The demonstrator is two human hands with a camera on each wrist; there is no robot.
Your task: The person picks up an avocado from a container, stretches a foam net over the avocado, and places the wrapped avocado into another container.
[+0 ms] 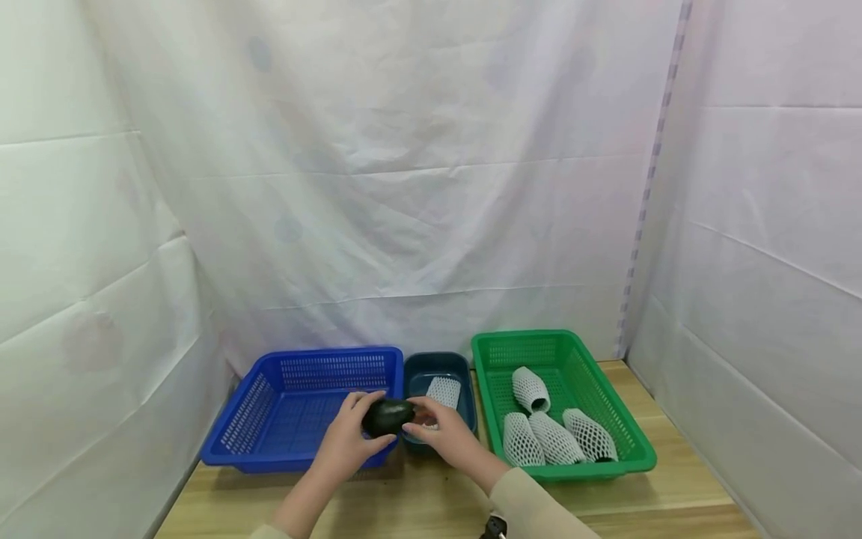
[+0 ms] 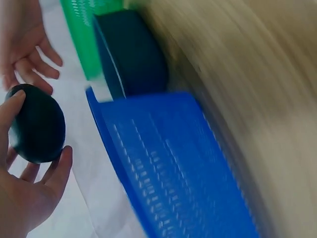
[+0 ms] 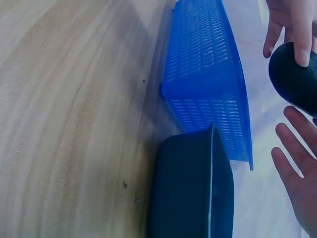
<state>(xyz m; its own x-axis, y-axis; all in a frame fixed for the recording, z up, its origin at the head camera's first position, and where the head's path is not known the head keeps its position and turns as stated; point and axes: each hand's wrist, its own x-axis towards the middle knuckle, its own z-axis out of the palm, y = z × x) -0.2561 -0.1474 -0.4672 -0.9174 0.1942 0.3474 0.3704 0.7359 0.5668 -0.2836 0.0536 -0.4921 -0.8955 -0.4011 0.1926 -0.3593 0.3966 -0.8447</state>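
Observation:
A dark green avocado (image 1: 387,417) is up in front of the blue basket's right side. My left hand (image 1: 346,438) grips it by its left end, thumb on one side and fingers on the other, as the left wrist view also shows. At the avocado's right end is my right hand (image 1: 446,434), its fingertips right by the skin. Seen from the right wrist, the fingers (image 3: 293,133) of that hand are fairly straight and spread. Behind it, a white foam net sleeve (image 1: 444,391) lies in the small dark teal bin (image 1: 471,400).
A blue basket (image 1: 222,449) stands on the left of the wooden table (image 1: 431,516). To the right, a green basket (image 1: 626,427) holds several foam net sleeves (image 1: 554,438), one with something dark at its opening. White cloth (image 1: 404,187) hangs behind and at both sides.

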